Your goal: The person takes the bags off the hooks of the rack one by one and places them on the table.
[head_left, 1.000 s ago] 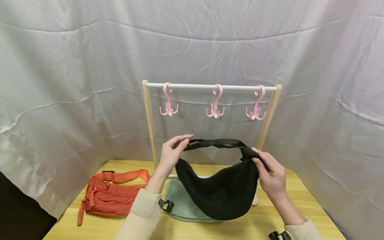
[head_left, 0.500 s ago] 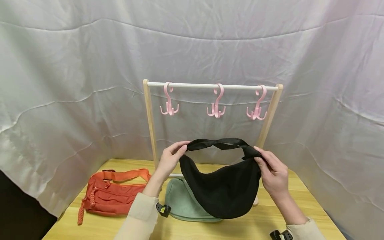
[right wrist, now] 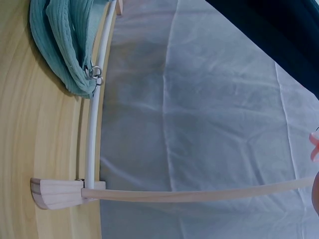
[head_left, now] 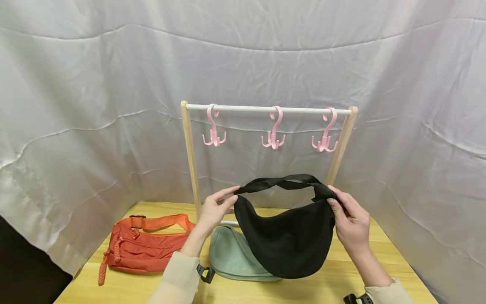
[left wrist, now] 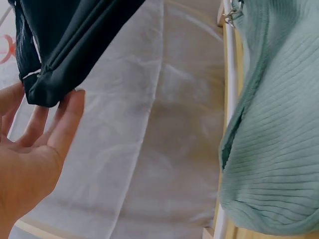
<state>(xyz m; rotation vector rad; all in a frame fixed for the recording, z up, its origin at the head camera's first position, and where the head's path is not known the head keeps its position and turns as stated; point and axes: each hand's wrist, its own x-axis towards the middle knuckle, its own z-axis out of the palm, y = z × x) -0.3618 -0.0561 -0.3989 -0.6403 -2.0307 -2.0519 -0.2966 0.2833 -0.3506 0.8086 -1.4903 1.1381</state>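
A black shoulder bag [head_left: 286, 242] is held up by its two upper corners, its strap arched between them and its body drooping in a curve. My left hand [head_left: 213, 211] pinches the left corner, where strap and bag meet; the left wrist view shows fingertips around that corner of the black bag [left wrist: 62, 55]. At the other end, my right hand [head_left: 354, 223] grips the bunched right corner between thumb and fingers. Behind the black bag, partly covered by it, a ribbed green bag [head_left: 229, 255] lies on the table. The right wrist view catches only a sliver of the right hand [right wrist: 316, 196].
Beyond the bags stands a wooden rack with a white rail [head_left: 243, 108]. Three pink hooks hang along it, one at the left [head_left: 214, 131]. A red-orange waist bag [head_left: 140, 251] lies on the wooden table [head_left: 341, 274] at the left. Grey cloth [head_left: 243, 50] encloses the back and sides.
Both hands have shifted slightly right with the black bag. The left hand has dropped a little, and the strap's left end with it. More of the green bag shows.
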